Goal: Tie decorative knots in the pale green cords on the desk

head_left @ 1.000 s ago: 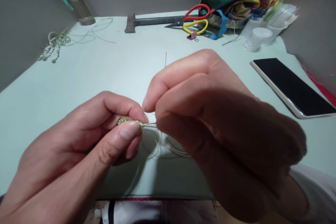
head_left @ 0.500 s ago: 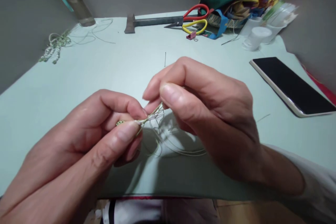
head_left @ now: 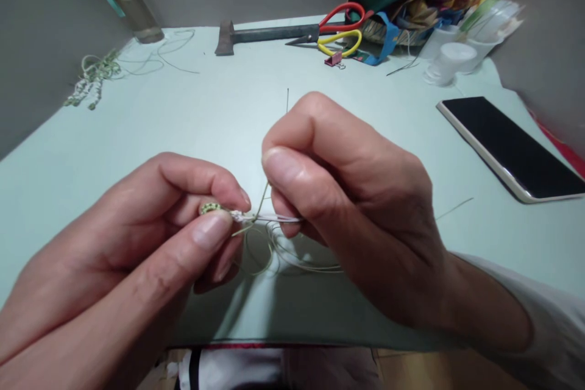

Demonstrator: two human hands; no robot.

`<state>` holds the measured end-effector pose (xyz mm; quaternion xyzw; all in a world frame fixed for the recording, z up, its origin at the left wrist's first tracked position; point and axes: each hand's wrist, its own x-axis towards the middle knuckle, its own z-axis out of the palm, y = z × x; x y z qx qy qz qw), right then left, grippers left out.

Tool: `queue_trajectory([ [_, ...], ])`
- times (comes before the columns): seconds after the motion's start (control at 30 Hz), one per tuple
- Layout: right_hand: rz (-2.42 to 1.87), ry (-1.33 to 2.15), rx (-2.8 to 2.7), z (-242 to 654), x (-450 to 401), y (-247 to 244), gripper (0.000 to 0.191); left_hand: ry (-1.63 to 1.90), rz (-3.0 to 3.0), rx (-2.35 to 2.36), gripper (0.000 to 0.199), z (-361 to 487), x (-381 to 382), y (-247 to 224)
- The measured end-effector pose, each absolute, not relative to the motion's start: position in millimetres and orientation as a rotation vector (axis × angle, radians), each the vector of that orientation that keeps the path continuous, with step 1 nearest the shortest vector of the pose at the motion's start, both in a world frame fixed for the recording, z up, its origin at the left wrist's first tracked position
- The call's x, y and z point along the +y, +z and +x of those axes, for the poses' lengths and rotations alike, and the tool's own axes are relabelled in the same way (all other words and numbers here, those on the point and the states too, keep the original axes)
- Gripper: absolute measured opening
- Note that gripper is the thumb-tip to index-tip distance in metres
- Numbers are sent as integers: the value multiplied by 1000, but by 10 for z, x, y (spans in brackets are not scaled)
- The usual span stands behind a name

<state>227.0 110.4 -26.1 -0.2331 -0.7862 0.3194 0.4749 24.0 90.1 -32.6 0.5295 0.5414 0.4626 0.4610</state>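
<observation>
Between the thumb and forefinger of my left hand is pinched a small knotted cord piece, green and white, with a curled end showing past the thumb. Pale cords run from it towards my right hand, whose curled lower fingers cover their far part. A thin green cord rises from the knot into the pinch of my right thumb and forefinger. Loose cord loops hang below both hands, over the table.
A needle lies beyond my right hand. At the back are a hammer-like tool, scissors, a binder clip, a cloth-filled basket and white spools. A phone lies right; knotted cords lie left.
My right fingers have closed more tightly, lifting the green cord apart from the pale cords, which are now drawn straight. More of the knotted piece's curled end shows at my left hand.
</observation>
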Motion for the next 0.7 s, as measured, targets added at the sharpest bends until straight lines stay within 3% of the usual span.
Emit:
queue_trajectory([
  [0.2,-544,772,-1882,2262,1100,-261,49,1148,1334,1341,35,214,773,-353],
  [0.4,-550,770,-1891,2242,1105,-252,53,1189,1369,1340,8,165,611,-406],
  [0.57,-551,756,-1927,2242,1108,-243,46,1173,1322,1322,27,186,751,-367],
  [0.7,-669,852,-1911,2256,1121,-260,35,1171,1303,1323,28,209,760,-349],
])
